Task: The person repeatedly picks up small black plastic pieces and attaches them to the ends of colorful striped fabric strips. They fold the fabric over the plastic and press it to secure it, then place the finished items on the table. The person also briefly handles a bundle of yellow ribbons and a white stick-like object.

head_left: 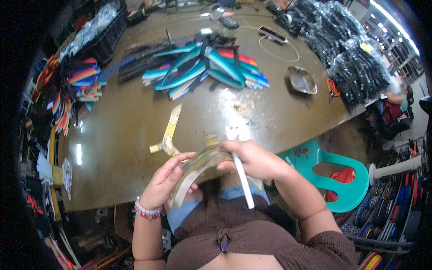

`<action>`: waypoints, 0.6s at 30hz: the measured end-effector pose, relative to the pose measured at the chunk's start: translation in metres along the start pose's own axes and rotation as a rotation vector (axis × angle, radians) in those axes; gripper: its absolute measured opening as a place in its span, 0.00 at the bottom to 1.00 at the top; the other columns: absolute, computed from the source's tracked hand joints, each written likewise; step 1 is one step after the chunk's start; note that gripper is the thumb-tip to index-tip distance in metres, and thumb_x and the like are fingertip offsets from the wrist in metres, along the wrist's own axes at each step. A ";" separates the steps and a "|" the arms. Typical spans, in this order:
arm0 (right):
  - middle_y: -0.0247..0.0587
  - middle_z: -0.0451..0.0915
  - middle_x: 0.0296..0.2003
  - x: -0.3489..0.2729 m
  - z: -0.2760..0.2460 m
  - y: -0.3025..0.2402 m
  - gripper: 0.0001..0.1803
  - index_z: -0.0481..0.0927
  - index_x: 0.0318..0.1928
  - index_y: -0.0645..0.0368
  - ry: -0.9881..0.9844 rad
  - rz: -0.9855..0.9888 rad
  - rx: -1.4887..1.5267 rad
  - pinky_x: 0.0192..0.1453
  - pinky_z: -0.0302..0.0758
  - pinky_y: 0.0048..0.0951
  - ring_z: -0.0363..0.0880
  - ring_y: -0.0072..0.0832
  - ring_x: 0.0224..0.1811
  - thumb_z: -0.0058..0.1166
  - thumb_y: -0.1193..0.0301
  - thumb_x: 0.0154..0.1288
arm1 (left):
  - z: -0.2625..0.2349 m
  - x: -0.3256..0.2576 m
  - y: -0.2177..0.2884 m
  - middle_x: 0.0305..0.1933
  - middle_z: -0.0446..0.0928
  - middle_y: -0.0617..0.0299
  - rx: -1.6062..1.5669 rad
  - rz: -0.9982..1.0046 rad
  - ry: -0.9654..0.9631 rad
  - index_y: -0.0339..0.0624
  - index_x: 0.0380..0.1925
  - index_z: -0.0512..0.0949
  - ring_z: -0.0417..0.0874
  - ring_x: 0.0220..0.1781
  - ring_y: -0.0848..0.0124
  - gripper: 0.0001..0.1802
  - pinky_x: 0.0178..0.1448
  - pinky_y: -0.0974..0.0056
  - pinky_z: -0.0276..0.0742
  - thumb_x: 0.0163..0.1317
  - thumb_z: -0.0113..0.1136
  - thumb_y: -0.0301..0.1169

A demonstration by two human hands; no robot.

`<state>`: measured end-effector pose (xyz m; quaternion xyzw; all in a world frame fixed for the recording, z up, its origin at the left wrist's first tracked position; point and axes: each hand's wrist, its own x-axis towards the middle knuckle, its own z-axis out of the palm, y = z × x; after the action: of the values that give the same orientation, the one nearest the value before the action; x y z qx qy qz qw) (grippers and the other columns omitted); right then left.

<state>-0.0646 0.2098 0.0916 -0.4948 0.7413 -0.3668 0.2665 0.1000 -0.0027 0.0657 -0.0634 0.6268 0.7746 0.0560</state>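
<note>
Over the near edge of the table, a curved olive-yellow strap (203, 158) with a pale inner side is between my two hands, partly smeared by motion. My left hand (167, 176), with a beaded bracelet at the wrist, is closed round its lower left part. The fingers of my right hand (251, 158) pinch its upper right end. A narrow white strip (243, 182) hangs down from beside my right fingers; whether they grip it is hidden. Just beyond my left hand, a yellow Y-shaped strap piece (172, 123) lies flat on the table.
Teal and multicoloured straps (200, 69) are heaped on the brown table (121, 166). A metal tray (302, 81) and orange-handled scissors (332, 87) lie to the right, near plastic-wrapped black goods (346, 54). A green stool (333, 180) stands beside the table.
</note>
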 end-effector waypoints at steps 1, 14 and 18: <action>0.50 0.80 0.33 -0.002 -0.001 0.018 0.24 0.72 0.50 0.66 0.208 -0.030 -0.079 0.37 0.78 0.37 0.81 0.41 0.32 0.60 0.60 0.63 | -0.003 0.006 -0.004 0.48 0.77 0.55 0.020 0.047 0.082 0.37 0.66 0.61 0.79 0.42 0.74 0.27 0.46 0.68 0.78 0.72 0.48 0.38; 0.56 0.81 0.36 -0.033 -0.145 0.195 0.15 0.78 0.39 0.61 0.818 0.807 -0.729 0.45 0.76 0.50 0.81 0.52 0.42 0.54 0.60 0.64 | -0.030 -0.005 -0.037 0.47 0.78 0.58 0.338 0.126 0.427 0.34 0.55 0.70 0.79 0.43 0.75 0.16 0.49 0.70 0.76 0.70 0.51 0.29; 0.52 0.80 0.34 -0.038 -0.173 0.187 0.09 0.77 0.38 0.58 0.945 0.669 -1.047 0.43 0.75 0.50 0.79 0.48 0.42 0.45 0.70 0.65 | -0.043 -0.024 -0.044 0.45 0.79 0.59 0.402 0.137 0.571 0.34 0.53 0.72 0.79 0.41 0.76 0.15 0.47 0.71 0.76 0.70 0.52 0.28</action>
<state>-0.2824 0.3382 0.0433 -0.0974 0.9627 -0.0412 -0.2491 0.1320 -0.0359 0.0186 -0.2229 0.7599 0.5888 -0.1622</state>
